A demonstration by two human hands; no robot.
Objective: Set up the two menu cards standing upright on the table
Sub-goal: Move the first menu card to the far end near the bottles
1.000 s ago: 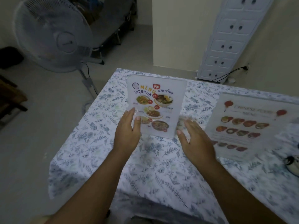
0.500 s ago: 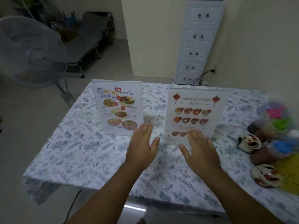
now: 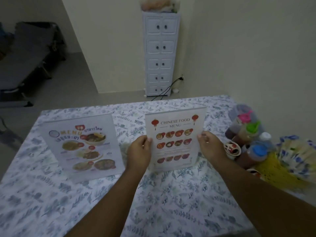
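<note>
Two-hand grip, upright Chinese menu card (image 3: pixel 176 141)

Left hand (image 3: pixel 139 152) pinching, thumb forward; right hand (image 3: pixel 211 145) likewise.

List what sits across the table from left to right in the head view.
Upright Thai picture menu card → left hand → upright white Chinese food menu card → right hand → small painted ceramic cup → cluster of coloured-cap sauce bottles

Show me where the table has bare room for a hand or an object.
Free: the near tablecloth in front of both cards, and the far strip behind the Thai menu card and Chinese menu card. Crowded: the right edge, with sauce bottles and small cups.
</note>
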